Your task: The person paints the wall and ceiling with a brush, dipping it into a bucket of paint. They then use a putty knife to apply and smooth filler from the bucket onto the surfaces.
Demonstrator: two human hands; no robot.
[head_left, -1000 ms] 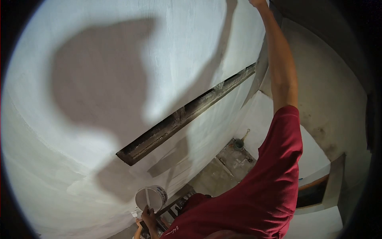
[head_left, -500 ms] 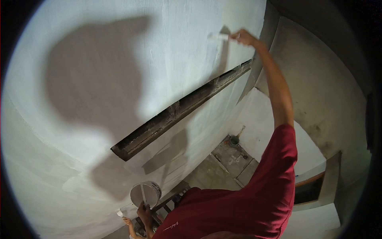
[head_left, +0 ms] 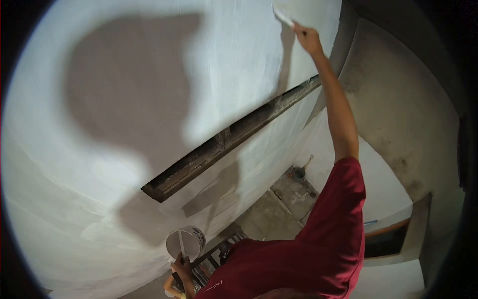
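In the head view, the pale wall (head_left: 239, 55) fills most of the left and centre, streaked bright white high up and duller, greyer and patchier toward the lower left; I judge the coating well along in the bright part and less even below, though the lighting makes the true coverage hard to tell. Over it falls a big head-shaped shadow (head_left: 129, 79). My red shirt (head_left: 298, 259) spreads across the lower middle and right. A long dark slot (head_left: 224, 142) cuts diagonally across the wall, its inside rough and, as I judge it, uncoated. The floor (head_left: 261, 219) lies beyond my shirt, right of the wall's lower edge. At bottom centre, the white bucket (head_left: 191, 241) hangs close to the wall, a pale strip (head_left: 182, 243) across its mouth. My left hand (head_left: 182, 264) is curled closed at its rim, holding it up. Just beside, another person's forearm (head_left: 171, 286) reaches in. My right hand (head_left: 307, 39), at upper centre-right, pinches the pale brush-like tool (head_left: 284, 17) by its end, close against the wall; I cannot tell whether its tip touches.
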